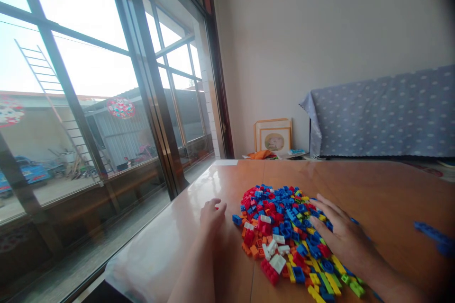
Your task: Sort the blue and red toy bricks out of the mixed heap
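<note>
A heap of toy building bricks (pixel 284 218) in red, blue, white, orange, yellow and green lies on the brown table (pixel 384 189). Just left of the heap, my left hand (pixel 212 215) has its fingers curled, and a small bit of red, seemingly a brick, shows between them. My right hand (pixel 339 229) reaches over the heap's right side, fingers stretched and apart, the palm turned toward the bricks. Whether it touches them is hard to see. A single blue brick (pixel 236 220) sits at the heap's left edge.
At the far right of the table lies a blurred blue brick piece (pixel 435 236). Large windows (pixel 106 80) run along the left. Behind the table stand framed pictures (pixel 273 137) and something under a spotted grey-blue cloth (pixel 384 113). A white sheet (pixel 226 163) lies at the far edge.
</note>
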`<state>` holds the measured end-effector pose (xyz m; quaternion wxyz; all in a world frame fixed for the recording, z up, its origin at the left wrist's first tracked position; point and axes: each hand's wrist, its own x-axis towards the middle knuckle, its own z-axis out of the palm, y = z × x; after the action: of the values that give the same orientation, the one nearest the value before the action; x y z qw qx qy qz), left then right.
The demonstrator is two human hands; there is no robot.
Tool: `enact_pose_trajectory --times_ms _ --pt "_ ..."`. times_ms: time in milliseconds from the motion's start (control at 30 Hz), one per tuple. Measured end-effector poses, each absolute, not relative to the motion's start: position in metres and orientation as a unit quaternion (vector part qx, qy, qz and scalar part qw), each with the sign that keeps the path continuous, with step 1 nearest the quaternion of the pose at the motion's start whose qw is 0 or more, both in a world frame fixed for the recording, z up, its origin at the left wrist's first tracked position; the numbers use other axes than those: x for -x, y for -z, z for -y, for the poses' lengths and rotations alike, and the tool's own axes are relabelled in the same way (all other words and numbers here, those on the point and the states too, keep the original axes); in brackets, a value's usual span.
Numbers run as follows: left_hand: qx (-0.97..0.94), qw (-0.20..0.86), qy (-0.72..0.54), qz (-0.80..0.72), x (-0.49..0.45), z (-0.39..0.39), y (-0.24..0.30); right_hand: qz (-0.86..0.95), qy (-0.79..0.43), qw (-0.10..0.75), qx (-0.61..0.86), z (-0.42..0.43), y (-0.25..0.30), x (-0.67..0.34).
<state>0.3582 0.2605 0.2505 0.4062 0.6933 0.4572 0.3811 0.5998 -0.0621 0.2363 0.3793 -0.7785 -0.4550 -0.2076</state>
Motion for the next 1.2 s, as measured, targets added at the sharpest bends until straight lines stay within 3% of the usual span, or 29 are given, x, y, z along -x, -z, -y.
enact_pose_trajectory --times_ms 433,833,1200 --pt "-0.78 0.254 -0.337 -0.463 -0.359 -0.244 -0.257 0.448 0.191 0.388 0.783 0.064 -0.237 -0.601" --pt "-0.857 0.302 -0.271 -0.319 -0.372 -0.215 -0.257 0.445 0.185 0.401 0.779 0.063 -0.244 -0.595" --pt "-0.86 0.326 -0.304 -0.249 -0.392 -0.199 -0.257 0.433 0.164 0.41 0.786 0.064 -0.248 -0.597"
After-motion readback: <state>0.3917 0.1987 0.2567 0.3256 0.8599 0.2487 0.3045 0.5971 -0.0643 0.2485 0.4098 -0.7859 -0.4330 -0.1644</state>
